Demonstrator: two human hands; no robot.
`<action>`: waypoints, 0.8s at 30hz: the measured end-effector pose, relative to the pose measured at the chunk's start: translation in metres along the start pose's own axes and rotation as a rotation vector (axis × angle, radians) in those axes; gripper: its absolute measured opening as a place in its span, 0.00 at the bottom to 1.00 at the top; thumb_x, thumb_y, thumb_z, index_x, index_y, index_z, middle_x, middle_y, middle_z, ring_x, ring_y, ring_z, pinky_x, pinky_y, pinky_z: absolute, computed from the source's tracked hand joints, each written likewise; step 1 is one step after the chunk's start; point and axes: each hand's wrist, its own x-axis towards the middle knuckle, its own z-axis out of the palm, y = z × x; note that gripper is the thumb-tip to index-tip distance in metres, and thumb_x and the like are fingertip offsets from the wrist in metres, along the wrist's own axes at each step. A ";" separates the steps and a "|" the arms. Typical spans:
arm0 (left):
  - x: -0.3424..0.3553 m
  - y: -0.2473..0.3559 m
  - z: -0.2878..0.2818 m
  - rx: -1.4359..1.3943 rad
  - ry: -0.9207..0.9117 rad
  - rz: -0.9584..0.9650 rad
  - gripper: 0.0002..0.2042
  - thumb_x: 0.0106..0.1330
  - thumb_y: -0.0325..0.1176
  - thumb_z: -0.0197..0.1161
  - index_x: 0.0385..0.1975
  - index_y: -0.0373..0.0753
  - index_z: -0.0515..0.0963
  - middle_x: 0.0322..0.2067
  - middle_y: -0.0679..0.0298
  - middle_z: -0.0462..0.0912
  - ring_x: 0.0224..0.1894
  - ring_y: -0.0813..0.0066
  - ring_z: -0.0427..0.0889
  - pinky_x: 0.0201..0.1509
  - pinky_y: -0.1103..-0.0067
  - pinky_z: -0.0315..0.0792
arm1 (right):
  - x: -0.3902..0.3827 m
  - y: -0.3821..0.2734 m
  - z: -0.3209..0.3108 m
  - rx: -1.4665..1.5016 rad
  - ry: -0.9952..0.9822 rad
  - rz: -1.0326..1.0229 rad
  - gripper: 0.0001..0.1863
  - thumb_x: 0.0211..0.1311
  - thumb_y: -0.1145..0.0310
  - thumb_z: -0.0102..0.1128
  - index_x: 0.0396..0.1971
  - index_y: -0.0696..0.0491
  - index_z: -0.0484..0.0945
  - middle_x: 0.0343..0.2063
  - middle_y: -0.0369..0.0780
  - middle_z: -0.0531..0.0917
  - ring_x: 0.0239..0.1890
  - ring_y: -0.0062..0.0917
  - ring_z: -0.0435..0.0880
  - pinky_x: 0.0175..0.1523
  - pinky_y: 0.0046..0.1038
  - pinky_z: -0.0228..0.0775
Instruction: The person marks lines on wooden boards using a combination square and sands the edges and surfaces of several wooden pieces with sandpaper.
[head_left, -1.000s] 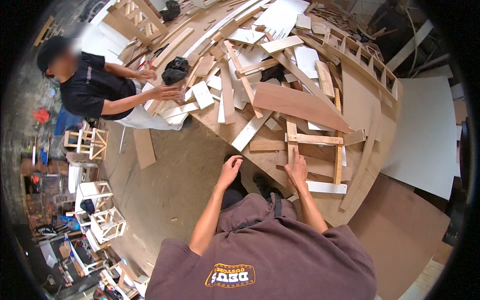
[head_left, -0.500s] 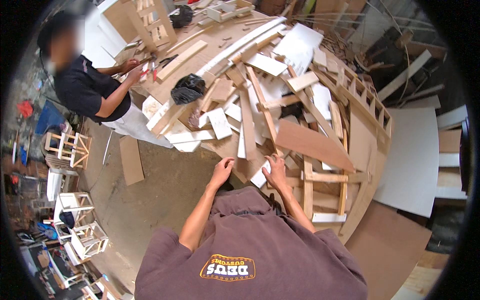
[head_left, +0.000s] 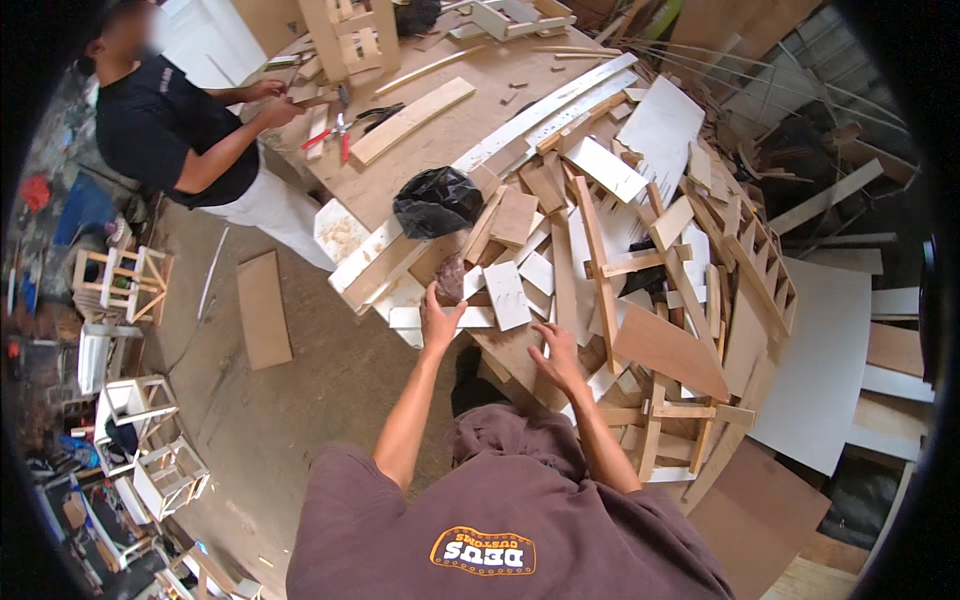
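My left hand [head_left: 439, 322] reaches to the near edge of the worktable [head_left: 508, 350], its thumb and fingers apart. Just beyond its fingertips lies a crumpled brownish thing [head_left: 450, 279], perhaps cloth or plastic; whether they touch it I cannot tell. A black plastic bag [head_left: 437, 203] sits behind that. Between my hands is a flat white wooden block [head_left: 508, 296] with marks on its face. To its right my right hand [head_left: 558, 354] hovers by the table edge, fingers spread and holding nothing. A white strip of wood [head_left: 445, 317] lies beside my left hand.
Wood offcuts, a brown board [head_left: 670, 350] and a slatted frame [head_left: 655, 425] are piled to the right. At the far left a co-worker [head_left: 185, 135] handles something by red-handled pliers [head_left: 340, 135]. A brown panel [head_left: 263, 310] lies on the floor; small wooden frames [head_left: 170, 480] stand at left.
My view has shifted, so the table appears further right. The left hand has stretched forward to the crumpled brownish thing. My right hand has come away from a white wood piece.
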 end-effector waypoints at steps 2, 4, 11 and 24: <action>0.021 0.004 0.011 0.111 -0.042 -0.005 0.38 0.52 0.42 0.76 0.63 0.40 0.67 0.59 0.47 0.72 0.61 0.47 0.71 0.64 0.61 0.66 | 0.000 -0.003 0.008 0.046 0.041 0.041 0.25 0.61 0.63 0.65 0.58 0.49 0.76 0.58 0.48 0.74 0.62 0.45 0.69 0.69 0.42 0.58; 0.040 -0.001 0.017 0.198 -0.062 -0.034 0.30 0.51 0.37 0.73 0.57 0.43 0.73 0.55 0.51 0.76 0.56 0.50 0.75 0.61 0.61 0.68 | -0.003 -0.010 0.015 0.083 0.034 0.055 0.25 0.62 0.62 0.65 0.59 0.51 0.75 0.59 0.51 0.73 0.62 0.47 0.68 0.69 0.43 0.59; 0.024 0.053 -0.001 0.203 0.002 0.058 0.12 0.69 0.40 0.57 0.38 0.38 0.82 0.36 0.56 0.86 0.40 0.55 0.82 0.48 0.63 0.72 | -0.050 -0.019 0.026 0.204 0.064 0.219 0.25 0.62 0.62 0.64 0.58 0.52 0.75 0.60 0.51 0.72 0.62 0.48 0.68 0.70 0.42 0.58; -0.163 0.204 0.053 0.070 -0.805 0.699 0.10 0.70 0.34 0.60 0.44 0.37 0.81 0.35 0.53 0.83 0.39 0.57 0.81 0.43 0.67 0.72 | -0.167 -0.010 -0.072 1.316 0.699 0.398 0.13 0.69 0.66 0.63 0.51 0.52 0.80 0.38 0.32 0.85 0.45 0.19 0.83 0.52 0.24 0.76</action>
